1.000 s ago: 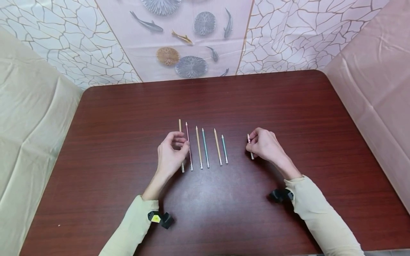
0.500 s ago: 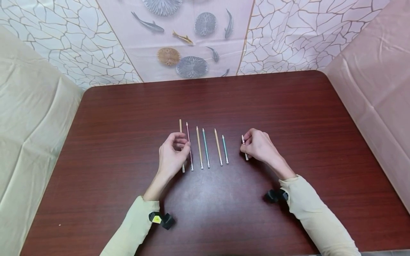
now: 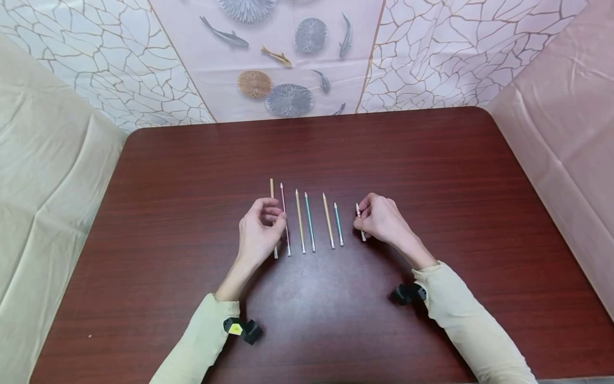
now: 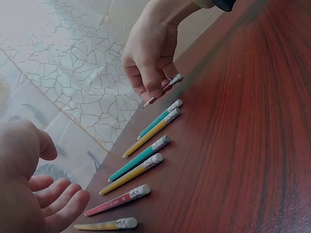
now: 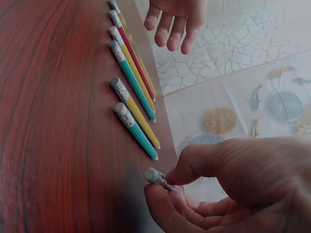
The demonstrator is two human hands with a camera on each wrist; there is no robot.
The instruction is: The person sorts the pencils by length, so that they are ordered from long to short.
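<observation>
My right hand [image 3: 381, 217] pinches a short red pencil [image 3: 363, 235] between thumb and fingers, to the right of the row. In the right wrist view its white eraser end [image 5: 153, 175] sticks out from the grip. Nearest to it lies a short teal pencil [image 3: 338, 224], then a yellow pencil [image 3: 328, 220]. Further left lie a teal pencil [image 3: 309, 221] and another yellow one [image 3: 300, 221]. The left hand [image 3: 259, 226] hovers with loosely bent fingers, holding nothing, and partly hides a long red pencil [image 3: 283, 196] and the leftmost yellow pencil [image 3: 272, 188].
The dark red-brown wooden table [image 3: 192, 170] carries the row, with all eraser ends towards the person. Patterned cloth [image 3: 297, 58] hangs behind the far edge, and pale cloth covers both sides. Black wrist cameras sit on both sleeves.
My right hand has moved left with the short red pencil, closing in on the short teal one. The left hand and the lying pencils stay put, apart from a slight shift of view.
</observation>
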